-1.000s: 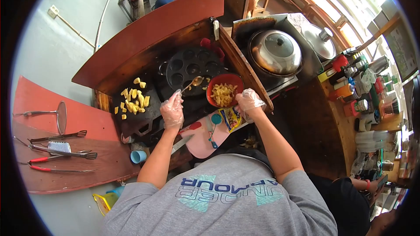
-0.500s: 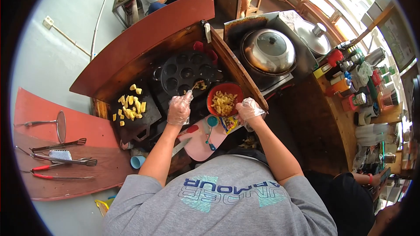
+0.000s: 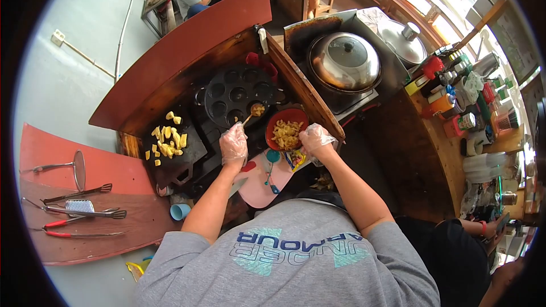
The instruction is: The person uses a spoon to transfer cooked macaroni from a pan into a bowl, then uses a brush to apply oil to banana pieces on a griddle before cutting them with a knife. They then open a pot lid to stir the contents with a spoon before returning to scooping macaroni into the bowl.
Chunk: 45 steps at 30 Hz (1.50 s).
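My left hand (image 3: 234, 143), in a clear plastic glove, is closed around the handle of a spoon (image 3: 248, 119). The spoon's end carries chopped yellowish pieces over the near right side of a dark pan with round hollows (image 3: 236, 92). A red bowl (image 3: 268, 135) of similar chopped pieces (image 3: 287, 134) sits close to the pan's right. My gloved right hand (image 3: 317, 139) grips the bowl's right rim, its fingertips partly hidden. Below the bowl lie a small teal cup (image 3: 273, 156) and a yellow packet (image 3: 296, 160).
Yellow chunks (image 3: 165, 143) lie on a dark griddle (image 3: 196, 149) at left. A knife (image 3: 238, 186) rests by a pink board (image 3: 257, 191). A lidded wok (image 3: 345, 61) stands beyond the wooden partition (image 3: 298, 82). Tongs (image 3: 82, 233) and other utensils lie far left. Other people sit behind.
The spoon end now shows clearly with a heap of pieces on it; before, it was down among pieces in the pan. The view has shifted slightly.
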Motion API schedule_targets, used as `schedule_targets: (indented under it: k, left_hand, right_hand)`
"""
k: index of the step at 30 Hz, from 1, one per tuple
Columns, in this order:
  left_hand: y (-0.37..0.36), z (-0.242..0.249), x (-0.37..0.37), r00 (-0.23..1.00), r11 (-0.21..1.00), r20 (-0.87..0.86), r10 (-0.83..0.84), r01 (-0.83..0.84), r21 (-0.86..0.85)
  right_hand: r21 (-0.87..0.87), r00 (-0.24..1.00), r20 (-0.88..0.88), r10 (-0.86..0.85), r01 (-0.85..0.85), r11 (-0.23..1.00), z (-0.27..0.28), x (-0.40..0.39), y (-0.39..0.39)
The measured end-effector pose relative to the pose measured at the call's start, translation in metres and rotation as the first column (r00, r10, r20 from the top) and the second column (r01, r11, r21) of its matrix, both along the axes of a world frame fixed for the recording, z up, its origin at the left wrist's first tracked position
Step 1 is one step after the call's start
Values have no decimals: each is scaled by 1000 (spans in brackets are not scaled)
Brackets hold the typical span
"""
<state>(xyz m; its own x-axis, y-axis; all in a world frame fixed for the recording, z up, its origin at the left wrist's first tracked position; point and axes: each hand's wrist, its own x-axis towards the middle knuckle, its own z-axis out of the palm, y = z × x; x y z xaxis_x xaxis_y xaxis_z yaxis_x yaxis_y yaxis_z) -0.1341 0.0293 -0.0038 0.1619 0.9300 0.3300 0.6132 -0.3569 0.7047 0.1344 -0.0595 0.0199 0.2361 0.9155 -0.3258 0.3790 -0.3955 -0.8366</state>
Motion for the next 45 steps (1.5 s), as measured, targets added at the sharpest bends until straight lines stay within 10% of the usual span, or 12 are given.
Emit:
schedule_targets:
  k: [4,6,9,11,14,19,23,25,31,33,38,45]
  left_hand:
    - [2,6,6,974,959,217,70,-6,-282]
    - [9,3,-1,927,919,344,151,-4,-394]
    - [8,14,-14,932,944,362,35,88,-319]
    - [-1,35,-11,948,946,317,30,75,-314]
    - [-2,43,-15,949,856,-253,-191,287,430]
    - [19,8,-13,913,871,-400,-84,262,415]
    - [13,6,9,944,967,-327,42,44,252]
    - [7,9,10,962,963,274,4,70,-262]
    - [-3,41,-10,966,967,258,-2,67,-244]
    - [0,48,-27,981,949,-139,-138,171,266]
    - [18,28,-68,907,923,-411,92,77,376]
    - [19,13,-73,988,977,-145,51,-20,211]
  right_hand:
    - [153,915,377,145,-216,964,-37,4,16]
    - [-45,745,546,383,-431,901,-37,2,26]
    - [33,605,729,319,-498,867,-27,-2,29]
    - [16,642,684,347,-489,872,-26,-4,32]
    - [13,708,607,361,-463,886,-29,-6,35]
    - [-87,851,397,343,-337,937,-61,-8,41]
    - [173,893,392,221,-307,936,-87,-7,38]
    - [232,925,326,197,-280,932,-97,-8,40]
    - [240,981,177,83,-125,963,-82,-12,35]
    - [224,938,290,188,-258,940,-81,-10,35]
    - [94,944,270,190,-223,970,-82,-13,37]
    - [67,915,337,224,-261,963,-68,-13,31]
